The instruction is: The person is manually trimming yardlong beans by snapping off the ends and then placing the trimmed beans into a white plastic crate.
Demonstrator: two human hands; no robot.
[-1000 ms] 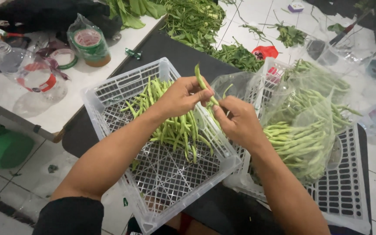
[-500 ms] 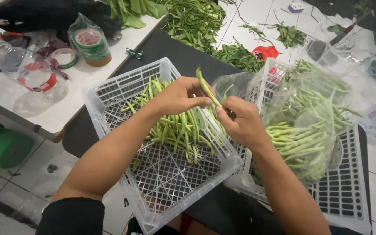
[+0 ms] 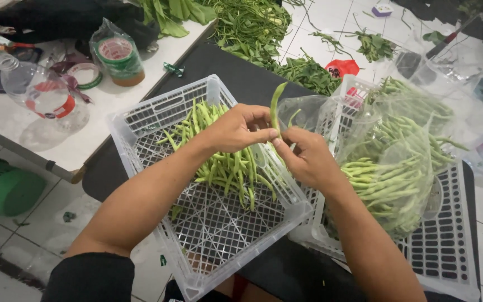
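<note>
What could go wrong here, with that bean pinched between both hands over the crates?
The green bean is held only by fingertips of the left hand and right hand, so it might snap or slip. The white crate has an open grid floor, so small trimmed bits could fall through. The clear bag of beans bulges out of the second crate and might spill if bumped.

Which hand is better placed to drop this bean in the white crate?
Left, probably. The left hand pinches the long green bean directly above the white plastic lattice crate; the right hand sits beyond its right rim.
</note>
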